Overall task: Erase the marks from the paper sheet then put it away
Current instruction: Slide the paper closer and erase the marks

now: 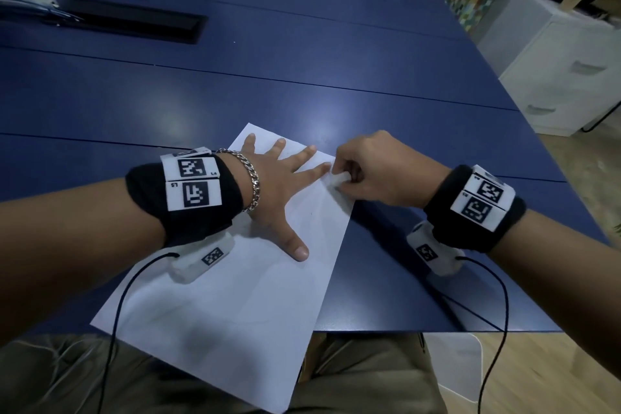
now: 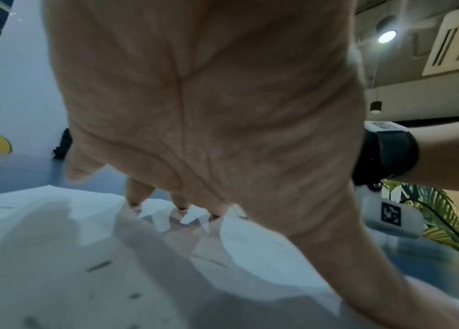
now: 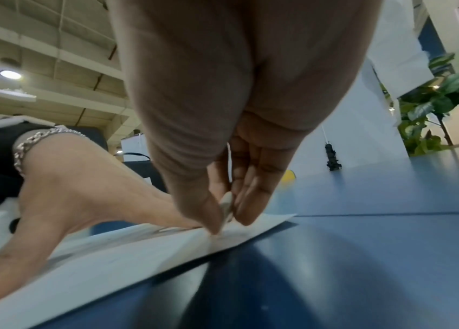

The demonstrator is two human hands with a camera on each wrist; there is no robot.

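A white paper sheet [image 1: 235, 296] lies skewed on the blue table [image 1: 302, 60], its near corner hanging over the front edge. My left hand [image 1: 279, 185] lies flat on the sheet's far half, fingers spread, pressing it down; in the left wrist view the fingertips [image 2: 135, 200] touch the paper [image 2: 53, 256], which carries a few faint short marks. My right hand [image 1: 363, 171] pinches a small white eraser [image 1: 337, 178] at the sheet's far right corner. In the right wrist view the eraser [image 3: 226, 207] sits between thumb and fingers, its tip down on the paper [image 3: 95, 267].
A black recessed cable box [image 1: 134, 23] lies in the table at the far left, beside a white pouch [image 1: 27, 2]. A white drawer cabinet [image 1: 568, 70] stands on the floor to the right. Sensor cables [image 1: 500, 329] trail off both wrists over the table's front edge.
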